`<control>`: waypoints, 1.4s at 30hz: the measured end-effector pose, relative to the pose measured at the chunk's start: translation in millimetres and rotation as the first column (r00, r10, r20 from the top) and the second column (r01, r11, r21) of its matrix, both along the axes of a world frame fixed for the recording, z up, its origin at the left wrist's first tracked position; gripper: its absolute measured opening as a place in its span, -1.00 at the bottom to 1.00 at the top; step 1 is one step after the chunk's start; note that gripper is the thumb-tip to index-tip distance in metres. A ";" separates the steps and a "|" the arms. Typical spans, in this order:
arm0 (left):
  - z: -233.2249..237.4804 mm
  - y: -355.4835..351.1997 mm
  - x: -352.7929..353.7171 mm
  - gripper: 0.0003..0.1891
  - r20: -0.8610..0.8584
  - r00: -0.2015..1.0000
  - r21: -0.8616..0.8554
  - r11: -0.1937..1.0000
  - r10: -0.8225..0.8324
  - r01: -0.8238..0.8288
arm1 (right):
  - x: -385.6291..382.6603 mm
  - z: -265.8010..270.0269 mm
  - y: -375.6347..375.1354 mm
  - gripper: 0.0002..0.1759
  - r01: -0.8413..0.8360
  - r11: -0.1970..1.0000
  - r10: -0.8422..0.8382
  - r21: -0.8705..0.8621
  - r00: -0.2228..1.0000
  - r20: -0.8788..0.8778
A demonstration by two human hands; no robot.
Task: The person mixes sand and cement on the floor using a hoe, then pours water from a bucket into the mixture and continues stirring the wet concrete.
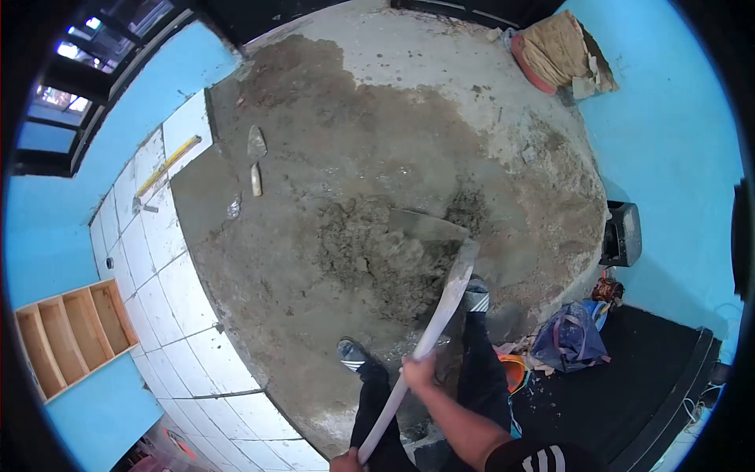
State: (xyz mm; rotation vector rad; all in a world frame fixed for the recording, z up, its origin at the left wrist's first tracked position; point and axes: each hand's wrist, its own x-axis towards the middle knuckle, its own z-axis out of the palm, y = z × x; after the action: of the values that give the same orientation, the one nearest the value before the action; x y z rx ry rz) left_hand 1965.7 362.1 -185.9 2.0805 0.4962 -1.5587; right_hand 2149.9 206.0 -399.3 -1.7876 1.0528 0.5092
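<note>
A long-handled hoe [446, 303] slants up from the bottom edge. Its flat metal blade [429, 226] rests in a heap of wet grey mortar [354, 256] on the floor. Partway along the pale handle, my right hand [419, 370] is wrapped round it. My left hand [346, 462] grips the handle near its lower end, partly cut off by the frame. Both my feet, in striped sandals, stand at the near side of the heap, one on each side of the handle.
White tiles [185, 295] run along the left, with a yellow-handled hammer [165, 169] on them. A trowel [255, 161] lies on the mortared floor. At the right are a black speaker [621, 234], a dark bag [570, 338] and a black platform [629, 362]. A paper sack [554, 51] stands far right.
</note>
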 end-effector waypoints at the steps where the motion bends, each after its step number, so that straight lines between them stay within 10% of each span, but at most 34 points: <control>1: 3.3 -7.9 6.0 -0.37 -0.044 0.999 0.024 0.999 -0.024 0.025 | -1.6 3.8 -5.7 -0.49 0.046 0.999 -0.048 0.025 0.995 0.092; 6: -46.7 -95.5 101.5 -0.59 0.173 0.984 0.121 0.992 -0.040 0.019 | 131.3 -35.3 -96.9 -0.39 0.116 0.968 -0.110 0.224 0.993 -0.041; 11: -105.7 -202.0 281.7 -0.60 0.346 0.938 0.064 0.998 -0.008 -0.015 | 336.8 -112.6 -211.7 -0.77 0.060 0.982 -0.066 0.178 0.998 0.025; 16: -116.6 -220.4 373.5 -0.57 0.295 0.955 0.006 1.000 -0.020 0.019 | 403.3 -146.7 -250.3 -0.64 -0.020 0.998 0.023 0.058 0.998 -0.051; 22: -121.0 -98.7 287.2 -0.65 0.244 0.960 0.024 0.991 -0.135 0.133 | 286.2 -146.6 -158.6 -0.56 -0.023 0.993 0.004 -0.115 0.986 -0.167; 23: -115.6 -71.9 265.8 -0.65 0.219 0.965 0.038 0.989 -0.145 0.141 | 240.2 -194.2 -153.6 -0.57 -0.263 0.954 0.239 -0.140 0.956 -0.172; 25: -109.5 -15.6 213.1 -0.65 0.240 0.956 0.058 0.986 -0.166 0.157 | 192.4 -184.1 -99.3 -0.57 -0.152 0.985 0.132 -0.085 0.971 -0.201; 26: -101.5 13.2 187.4 -0.65 0.243 0.959 0.055 0.989 -0.148 0.138 | 177.0 -130.2 -48.7 -0.56 0.211 0.977 -0.209 -0.021 0.946 -0.249; 29: -57.6 51.8 117.9 -0.67 0.158 0.985 0.057 0.997 -0.069 0.061 | 71.4 -190.7 -0.6 -0.46 0.085 0.996 -0.091 -0.034 0.969 -0.229; 31: -37.0 59.2 70.6 -0.66 0.116 0.993 0.052 0.999 -0.016 0.010 | 37.9 -137.7 27.1 -0.40 0.109 0.994 -0.107 0.003 0.980 -0.170; 37: 13.2 5.2 -4.4 -0.39 0.110 0.955 -0.110 0.958 0.276 -0.264 | 26.3 -0.8 24.4 -0.38 -0.324 0.917 0.319 -0.234 0.946 -0.061; 42: -33.5 -58.7 91.2 -0.49 0.101 0.901 -0.101 0.905 0.422 -0.413 | 169.6 -11.3 27.5 -0.43 -0.398 0.912 0.402 0.098 0.916 -0.018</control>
State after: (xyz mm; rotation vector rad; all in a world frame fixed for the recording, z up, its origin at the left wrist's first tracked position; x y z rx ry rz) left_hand 2056.9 303.4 -219.4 1.8420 0.7674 -1.1747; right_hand 2319.5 233.5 -410.6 -1.9232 0.6706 0.8307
